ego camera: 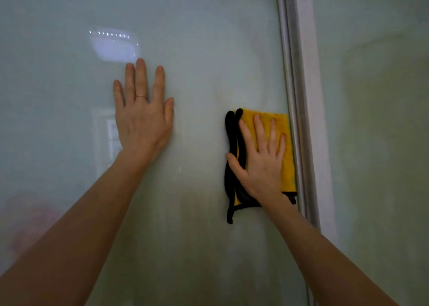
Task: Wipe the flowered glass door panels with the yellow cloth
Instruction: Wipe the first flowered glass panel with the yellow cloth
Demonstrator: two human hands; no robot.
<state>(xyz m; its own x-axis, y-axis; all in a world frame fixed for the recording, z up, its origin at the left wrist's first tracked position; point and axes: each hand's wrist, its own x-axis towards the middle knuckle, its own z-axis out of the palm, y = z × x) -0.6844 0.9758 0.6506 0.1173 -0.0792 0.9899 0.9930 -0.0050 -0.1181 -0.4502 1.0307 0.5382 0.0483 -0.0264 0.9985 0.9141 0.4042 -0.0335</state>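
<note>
Two bare forearms (81,224) reach up from the lower corners toward a frosted glass door panel (209,50), which fills most of the view. A white frame (304,96) runs down its right edge, with a second panel (383,143) beyond. The left hand (144,124) lies flat on the glass, its fingers (140,78) straight and holding nothing, with a thin ring (141,96) on one. The right hand (262,164) presses the folded yellow cloth (287,147) against the glass just beside the frame, fingers straight and spread. Yellow shows above and to the right of the fingertips. The cloth's black edging lies left of the thumb and hangs below the wrist.
</note>
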